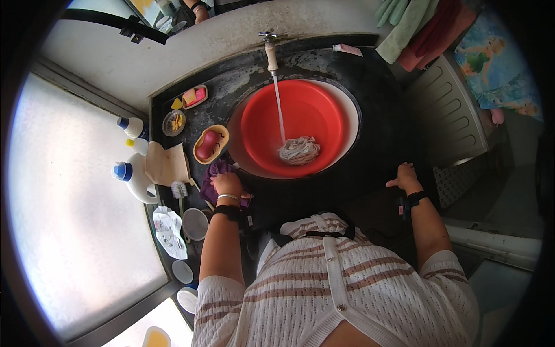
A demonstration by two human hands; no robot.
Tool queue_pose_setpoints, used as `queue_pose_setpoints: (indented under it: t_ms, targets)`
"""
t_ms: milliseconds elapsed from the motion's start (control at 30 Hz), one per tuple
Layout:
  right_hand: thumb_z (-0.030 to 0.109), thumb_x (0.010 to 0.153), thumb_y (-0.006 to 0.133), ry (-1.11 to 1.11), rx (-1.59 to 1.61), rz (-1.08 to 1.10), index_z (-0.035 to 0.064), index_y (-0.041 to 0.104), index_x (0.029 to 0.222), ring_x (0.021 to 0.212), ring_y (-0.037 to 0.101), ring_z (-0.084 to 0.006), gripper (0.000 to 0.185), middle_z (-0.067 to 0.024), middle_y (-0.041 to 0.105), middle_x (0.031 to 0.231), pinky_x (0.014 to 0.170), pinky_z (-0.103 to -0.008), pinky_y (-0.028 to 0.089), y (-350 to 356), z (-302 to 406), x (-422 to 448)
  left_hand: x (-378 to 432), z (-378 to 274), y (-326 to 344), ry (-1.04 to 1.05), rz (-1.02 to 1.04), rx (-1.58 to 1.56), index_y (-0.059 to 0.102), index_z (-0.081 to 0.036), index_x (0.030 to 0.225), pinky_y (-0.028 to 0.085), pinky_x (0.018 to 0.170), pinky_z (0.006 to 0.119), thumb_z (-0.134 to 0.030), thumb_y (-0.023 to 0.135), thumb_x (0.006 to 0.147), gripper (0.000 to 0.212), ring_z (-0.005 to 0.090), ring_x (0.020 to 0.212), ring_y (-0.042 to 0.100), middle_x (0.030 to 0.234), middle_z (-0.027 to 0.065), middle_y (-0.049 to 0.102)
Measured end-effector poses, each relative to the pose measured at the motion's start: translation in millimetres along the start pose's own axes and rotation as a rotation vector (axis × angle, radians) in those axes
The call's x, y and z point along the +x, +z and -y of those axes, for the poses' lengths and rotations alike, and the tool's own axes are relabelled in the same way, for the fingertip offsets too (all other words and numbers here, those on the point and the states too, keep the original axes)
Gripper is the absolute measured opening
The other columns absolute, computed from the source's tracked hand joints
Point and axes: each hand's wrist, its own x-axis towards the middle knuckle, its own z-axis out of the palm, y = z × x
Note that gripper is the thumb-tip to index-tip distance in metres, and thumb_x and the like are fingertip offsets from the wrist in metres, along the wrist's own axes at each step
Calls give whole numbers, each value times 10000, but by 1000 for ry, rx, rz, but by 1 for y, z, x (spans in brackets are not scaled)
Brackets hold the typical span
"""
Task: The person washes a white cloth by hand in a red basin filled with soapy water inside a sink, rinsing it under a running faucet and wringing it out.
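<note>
My left hand (227, 184) grips a bunched purple cloth (210, 191) at the left rim of the sink. Away to the right, my right hand (406, 177) is empty, its thumb spread from the fingers, over the dark counter's right side. A red plastic basin (303, 104) sits inside the white oval washbasin (352, 104). Water runs from the tap (271, 56) into it. A wet, crumpled whitish cloth (300, 150) lies in the basin's near part, beside the stream.
On the left stand a soap dish (221, 130) with reddish soap, a glass dish (168, 126), a scrub brush (178, 189), a white cup (195, 224) and a blue-capped jug (138, 178). Towels (416, 30) hang at the upper right above a ribbed grey panel (446, 108).
</note>
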Motion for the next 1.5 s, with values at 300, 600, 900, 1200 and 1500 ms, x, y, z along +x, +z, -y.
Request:
queue_pose_setpoints:
  t_ms: [300,600,900,1200,1500]
  targets:
    - [398,554,853,-21,21,-1,-134,246,1342,1290,325,-409,1128,-356,224,1394,1033,-376,377,-4,0,-5,8,0,24,-44,-314,87,678,-67,966,436,939,462,-504,855,421,720,329,998,614,997,140,664]
    - [408,554,849,-2,7,-9,-147,249,1332,1283,334,-411,1128,-358,211,1396,1025,-381,387,-4,3,-6,12,2,23,-16,-240,46,621,-59,1088,384,960,519,-387,720,658,550,378,1107,526,1149,164,581]
    - [422,570,839,6,23,32,-125,253,1345,1324,257,-413,1115,-341,193,1414,1051,-402,353,-7,-1,-7,-9,-7,-8,29,-13,37,551,-35,1224,350,980,559,-307,651,785,527,451,1215,423,1314,219,471]
    - [432,556,843,4,7,42,-135,233,1347,1316,273,-414,1149,-344,179,1416,1050,-403,354,-6,4,-4,27,3,29,-60,-219,50,602,-36,1079,413,941,500,-406,757,590,633,401,1089,509,1155,192,544]
    - [416,549,850,18,30,50,-140,216,1348,1317,274,-410,1163,-346,163,1420,1030,-398,383,-9,5,-6,-7,-2,-7,19,2,19,492,-26,1281,356,983,553,-310,702,751,637,468,1236,388,1353,229,425]
